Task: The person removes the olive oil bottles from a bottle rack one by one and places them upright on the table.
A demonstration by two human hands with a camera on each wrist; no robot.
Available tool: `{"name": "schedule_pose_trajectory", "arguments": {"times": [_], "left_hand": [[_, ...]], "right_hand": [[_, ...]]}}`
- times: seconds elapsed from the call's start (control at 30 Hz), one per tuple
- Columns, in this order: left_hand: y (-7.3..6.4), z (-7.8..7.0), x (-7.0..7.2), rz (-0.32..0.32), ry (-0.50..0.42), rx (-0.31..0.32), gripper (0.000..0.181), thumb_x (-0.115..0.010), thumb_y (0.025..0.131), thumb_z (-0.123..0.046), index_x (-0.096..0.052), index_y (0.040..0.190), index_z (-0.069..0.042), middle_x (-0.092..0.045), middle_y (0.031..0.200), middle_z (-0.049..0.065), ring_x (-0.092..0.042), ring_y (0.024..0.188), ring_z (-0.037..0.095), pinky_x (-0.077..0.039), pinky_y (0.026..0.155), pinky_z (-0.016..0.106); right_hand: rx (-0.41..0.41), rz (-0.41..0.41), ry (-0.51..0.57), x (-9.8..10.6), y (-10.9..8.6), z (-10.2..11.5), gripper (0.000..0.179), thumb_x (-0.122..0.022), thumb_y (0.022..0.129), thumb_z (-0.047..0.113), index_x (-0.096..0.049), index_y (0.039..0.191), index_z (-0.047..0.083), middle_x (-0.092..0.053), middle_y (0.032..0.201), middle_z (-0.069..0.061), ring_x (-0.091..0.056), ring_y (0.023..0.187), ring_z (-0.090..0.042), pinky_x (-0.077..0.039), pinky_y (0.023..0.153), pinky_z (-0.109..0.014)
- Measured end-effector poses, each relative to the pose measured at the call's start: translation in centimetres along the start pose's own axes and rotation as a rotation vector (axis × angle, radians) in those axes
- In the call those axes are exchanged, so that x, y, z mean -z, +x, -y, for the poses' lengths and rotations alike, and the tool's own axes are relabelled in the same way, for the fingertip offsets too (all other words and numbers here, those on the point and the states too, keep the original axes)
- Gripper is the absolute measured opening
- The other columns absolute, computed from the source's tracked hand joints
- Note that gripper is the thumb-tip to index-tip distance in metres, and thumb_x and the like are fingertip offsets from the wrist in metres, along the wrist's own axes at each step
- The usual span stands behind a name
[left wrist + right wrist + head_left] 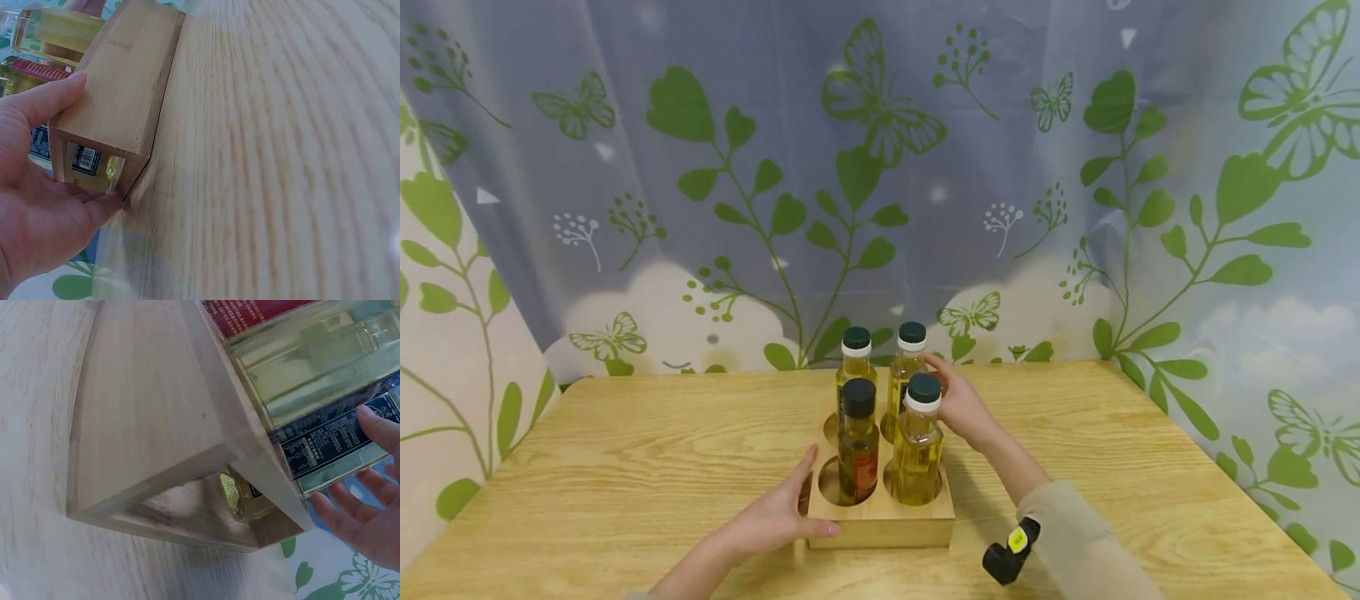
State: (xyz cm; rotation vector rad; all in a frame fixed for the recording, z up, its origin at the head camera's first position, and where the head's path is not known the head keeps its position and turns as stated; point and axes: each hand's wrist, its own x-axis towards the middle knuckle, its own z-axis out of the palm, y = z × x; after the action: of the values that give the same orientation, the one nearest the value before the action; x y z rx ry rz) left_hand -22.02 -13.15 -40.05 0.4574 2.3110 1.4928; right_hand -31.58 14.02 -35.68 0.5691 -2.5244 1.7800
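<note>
A light wooden bottle holder [880,533] with round holes carries several bottles. My left hand [778,510] grips its left front corner, thumb on the front face and fingers at the open side, as the left wrist view shows. At the back right, my right hand [961,408] holds an oil bottle [907,367] with a dark green cap. In the right wrist view, its thumb lies on the dark label [322,447] and its fingers are behind. In front of it stands a clear bottle of yellow oil [919,454]. A darker bottle with a red label [865,475] leans in the front left hole.
Another green-capped oil bottle [856,367] stands in the back left of the holder. The holder sits on a wood-grain table [662,450]. Behind it hangs a curtain [760,275] with green leaves and butterflies. A black wrist camera [1009,554] is on the right sleeve.
</note>
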Motion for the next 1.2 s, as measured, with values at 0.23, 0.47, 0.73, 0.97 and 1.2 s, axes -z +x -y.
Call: {"name": "schedule_pose_trajectory", "arguments": {"times": [0.23, 0.47, 0.73, 0.97, 1.2], "left_hand": [[0.0, -0.1, 0.2, -0.017, 0.034, -0.004, 0.11, -0.077, 0.076, -0.03, 0.001, 0.149, -0.003, -0.003, 0.15, 0.027, -0.014, 0.134, 0.047, -0.016, 0.103, 0.061], [0.0, -0.2, 0.3, -0.014, 0.037, -0.009, 0.11, -0.077, 0.076, -0.03, 0.002, 0.148, -0.002, -0.002, 0.15, 0.028, -0.013, 0.133, 0.047, -0.016, 0.103, 0.061], [0.0, 0.0, 0.2, 0.011, -0.003, -0.011, 0.109, -0.076, 0.078, -0.029, 0.004, 0.148, -0.001, -0.001, 0.149, 0.031, -0.016, 0.132, 0.048, -0.019, 0.103, 0.06], [0.1, 0.0, 0.2, 0.008, -0.004, -0.021, 0.11, -0.076, 0.077, -0.029, 0.003, 0.148, -0.002, -0.001, 0.15, 0.029, -0.016, 0.133, 0.047, -0.018, 0.104, 0.059], [-0.1, 0.0, 0.2, 0.007, -0.005, -0.023, 0.11, -0.076, 0.077, -0.028, 0.003, 0.148, -0.001, -0.001, 0.149, 0.03, -0.016, 0.132, 0.048, -0.017, 0.103, 0.06]], "right_hand": [[-0.012, 0.058, -0.13, 0.8, 0.4, 1.0, 0.069, -0.067, 0.082, 0.005, -0.032, 0.141, -0.004, -0.039, 0.137, -0.028, -0.05, 0.111, -0.036, -0.049, 0.061, -0.031], [-0.049, 0.109, -0.149, 1.2, 0.7, 1.8, 0.064, -0.064, 0.082, 0.001, -0.035, 0.139, -0.004, -0.041, 0.135, -0.028, -0.045, 0.119, -0.039, -0.052, 0.066, -0.034], [-0.078, 0.087, -0.114, 1.4, 0.6, 2.1, 0.062, -0.059, 0.082, -0.006, -0.035, 0.139, -0.003, -0.041, 0.133, -0.03, -0.05, 0.111, -0.04, -0.052, 0.069, -0.035], [-0.03, 0.08, -0.08, 2.9, 0.9, 3.5, 0.07, -0.063, 0.084, 0.001, -0.026, 0.143, -0.005, -0.034, 0.137, -0.032, -0.051, 0.11, -0.044, -0.051, 0.078, -0.039], [-0.068, 0.094, -0.215, 5.5, 0.6, 5.3, 0.085, -0.073, 0.081, 0.022, -0.023, 0.146, 0.001, -0.028, 0.144, -0.025, -0.034, 0.127, -0.041, -0.045, 0.09, -0.046]]}}
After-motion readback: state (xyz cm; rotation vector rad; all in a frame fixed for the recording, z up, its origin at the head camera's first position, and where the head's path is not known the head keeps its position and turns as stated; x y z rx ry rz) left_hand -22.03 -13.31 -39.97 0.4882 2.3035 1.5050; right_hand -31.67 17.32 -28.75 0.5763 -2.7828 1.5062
